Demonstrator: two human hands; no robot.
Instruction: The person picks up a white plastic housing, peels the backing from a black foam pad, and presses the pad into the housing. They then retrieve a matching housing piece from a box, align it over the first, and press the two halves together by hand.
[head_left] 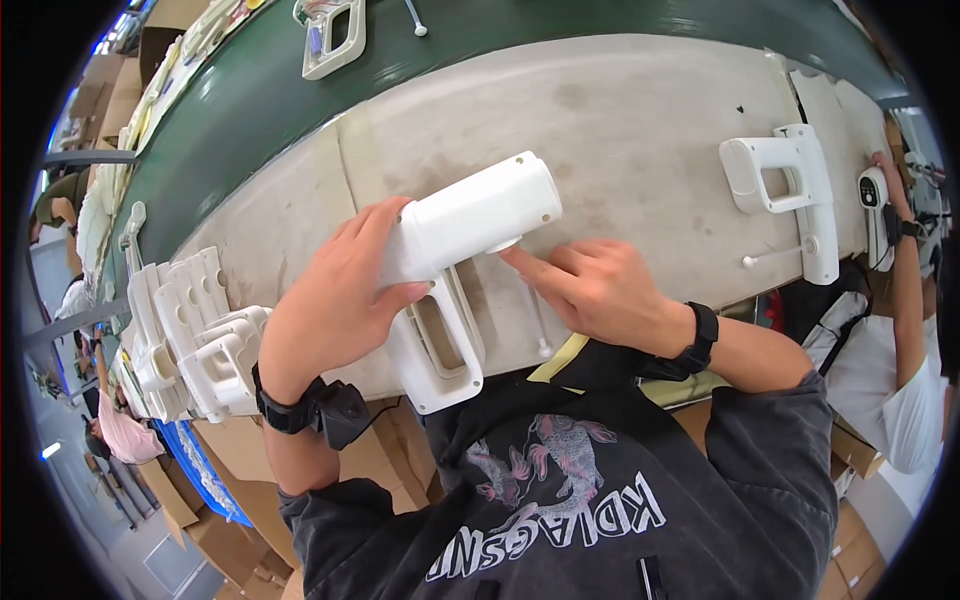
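Observation:
A white plastic housing (485, 205) with a loop handle (440, 345) is held at a slant over the bench in front of me. My left hand (345, 290) is closed around its left end, thumb on the near side. Under the barrel, near its right end, is a small round white part (503, 244). The outstretched index finger of my right hand (605, 290) touches that part, while its other fingers are loosely bent and hold nothing visible. Behind this finger a thin white rod (540, 325) with a rounded tip runs toward me; its upper end is hidden.
Another handled white housing (815, 200) lies at the right of the bench (620, 110). Several white shells (190, 320) stand stacked at left. A green belt (260, 110) runs along the far side, carrying a shell (335, 40). A co-worker's hand (890, 180) is at far right.

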